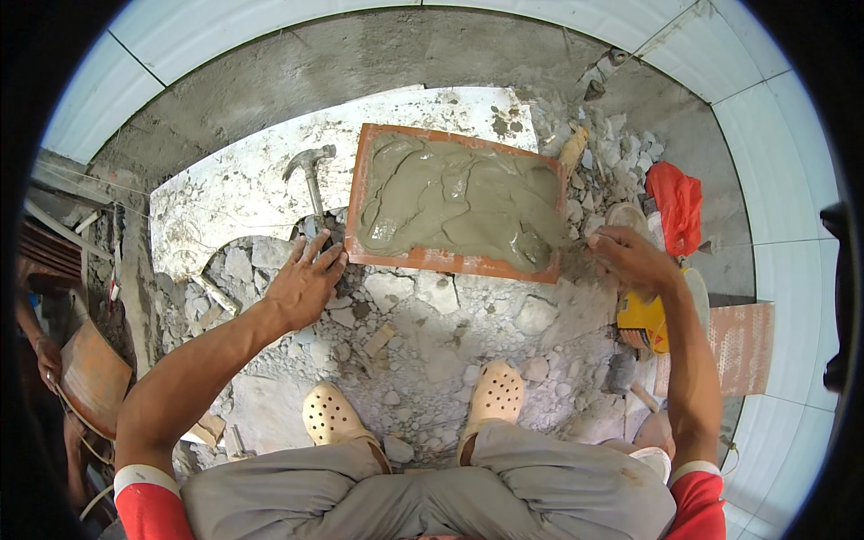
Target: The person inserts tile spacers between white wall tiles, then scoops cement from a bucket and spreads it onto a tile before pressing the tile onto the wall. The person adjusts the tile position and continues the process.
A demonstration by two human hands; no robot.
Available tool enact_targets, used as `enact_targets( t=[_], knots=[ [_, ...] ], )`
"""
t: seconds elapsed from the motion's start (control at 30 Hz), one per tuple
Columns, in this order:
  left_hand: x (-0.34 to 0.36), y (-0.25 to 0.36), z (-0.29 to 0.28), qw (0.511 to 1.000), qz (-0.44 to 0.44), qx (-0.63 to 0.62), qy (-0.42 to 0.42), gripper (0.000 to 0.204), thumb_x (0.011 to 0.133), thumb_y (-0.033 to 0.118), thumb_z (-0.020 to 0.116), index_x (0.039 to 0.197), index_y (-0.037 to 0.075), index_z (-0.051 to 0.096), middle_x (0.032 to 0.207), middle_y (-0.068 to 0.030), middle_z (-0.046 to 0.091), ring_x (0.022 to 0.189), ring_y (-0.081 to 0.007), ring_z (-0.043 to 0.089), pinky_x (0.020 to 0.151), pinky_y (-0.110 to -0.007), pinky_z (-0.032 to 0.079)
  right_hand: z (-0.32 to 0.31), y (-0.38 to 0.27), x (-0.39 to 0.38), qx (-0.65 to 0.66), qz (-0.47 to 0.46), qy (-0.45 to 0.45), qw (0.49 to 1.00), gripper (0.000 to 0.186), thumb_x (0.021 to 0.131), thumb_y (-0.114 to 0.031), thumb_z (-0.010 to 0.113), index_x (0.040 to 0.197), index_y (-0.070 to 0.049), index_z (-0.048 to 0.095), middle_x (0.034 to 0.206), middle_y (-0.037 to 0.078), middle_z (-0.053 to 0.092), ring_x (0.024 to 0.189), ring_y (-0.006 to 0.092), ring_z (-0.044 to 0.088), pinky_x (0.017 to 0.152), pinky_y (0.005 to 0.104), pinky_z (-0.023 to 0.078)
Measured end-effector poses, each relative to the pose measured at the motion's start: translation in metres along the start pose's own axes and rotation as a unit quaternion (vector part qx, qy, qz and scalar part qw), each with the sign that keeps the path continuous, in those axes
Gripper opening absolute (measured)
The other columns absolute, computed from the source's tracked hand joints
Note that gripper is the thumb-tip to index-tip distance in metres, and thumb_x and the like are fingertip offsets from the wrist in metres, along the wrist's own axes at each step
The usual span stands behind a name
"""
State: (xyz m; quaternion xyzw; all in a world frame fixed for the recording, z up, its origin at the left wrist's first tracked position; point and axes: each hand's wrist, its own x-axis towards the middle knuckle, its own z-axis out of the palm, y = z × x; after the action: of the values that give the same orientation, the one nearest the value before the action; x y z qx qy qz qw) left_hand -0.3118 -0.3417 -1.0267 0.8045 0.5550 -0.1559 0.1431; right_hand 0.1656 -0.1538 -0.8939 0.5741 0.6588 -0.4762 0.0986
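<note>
A reddish-brown tile (414,261) lies ahead of me, its upper face thickly spread with wet grey mortar (459,198). My left hand (306,283) is open, fingers apart, with its fingertips beside the tile's near left corner; whether they touch it I cannot tell. A claw hammer (311,175) rests just beyond that hand, the handle end close to the fingers. Off the tile's right edge, my right hand (634,259) is closed, fingers curled together. Whatever it may grip is hidden by the fingers and blur.
A mud-splashed white board (243,193) lies behind the tile over broken rubble (387,346). To the right are a red plastic bag (675,207), a yellow package (641,319), a mallet (623,373) and another tile (742,346). Another person's hand (48,360) shows far left.
</note>
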Motion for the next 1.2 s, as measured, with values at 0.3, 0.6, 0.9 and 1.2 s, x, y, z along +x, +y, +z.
enact_targets(
  t=[0.3,0.6,0.9,1.2],
  knots=[
    [-0.001,-0.002,-0.005,1.0,0.015,-0.01,0.007,0.065,0.094,0.023,0.067,0.151,0.002,0.045,0.16,-0.0137,0.036,0.155,-0.037,0.02,0.127,-0.055,0.022,0.098,-0.023,0.026,0.393,0.105,-0.002,0.914,0.032,0.104,-0.037,0.049,0.107,-0.006,0.054,0.077,0.004,0.057,0.053,0.0143,0.05,0.045,0.0329,0.047],
    [0.001,-0.001,-0.002,1.0,0.021,-0.005,0.009,0.068,0.094,0.024,0.067,0.152,-0.002,0.042,0.161,-0.0145,0.033,0.155,-0.0369,0.019,0.126,-0.055,0.022,0.133,-0.081,0.044,0.28,0.003,-0.019,0.96,0.038,0.105,-0.04,0.045,0.107,-0.003,0.052,0.076,0.005,0.054,0.054,0.0149,0.053,0.045,0.0342,0.048],
    [0.001,-0.001,-0.004,1.0,0.016,-0.003,-0.008,0.068,0.096,0.025,0.065,0.153,0.0,0.041,0.162,-0.0143,0.032,0.155,-0.0372,0.017,0.127,-0.055,0.02,0.128,-0.108,0.086,-0.134,-0.166,0.081,0.974,0.038,0.104,-0.035,0.049,0.104,0.002,0.06,0.086,0.022,0.069,0.071,0.037,0.069,0.07,0.0513,0.056],
    [0.0,-0.003,-0.005,0.999,0.012,-0.029,-0.015,0.064,0.098,0.021,0.059,0.155,0.001,0.039,0.163,-0.0143,0.032,0.156,-0.0366,0.016,0.128,-0.054,0.017,0.057,-0.106,0.053,-0.441,-0.239,0.259,0.825,0.029,0.097,-0.03,0.059,0.107,-0.004,0.063,0.098,0.019,0.072,0.09,0.0384,0.07,0.079,0.0521,0.055]
  ],
)
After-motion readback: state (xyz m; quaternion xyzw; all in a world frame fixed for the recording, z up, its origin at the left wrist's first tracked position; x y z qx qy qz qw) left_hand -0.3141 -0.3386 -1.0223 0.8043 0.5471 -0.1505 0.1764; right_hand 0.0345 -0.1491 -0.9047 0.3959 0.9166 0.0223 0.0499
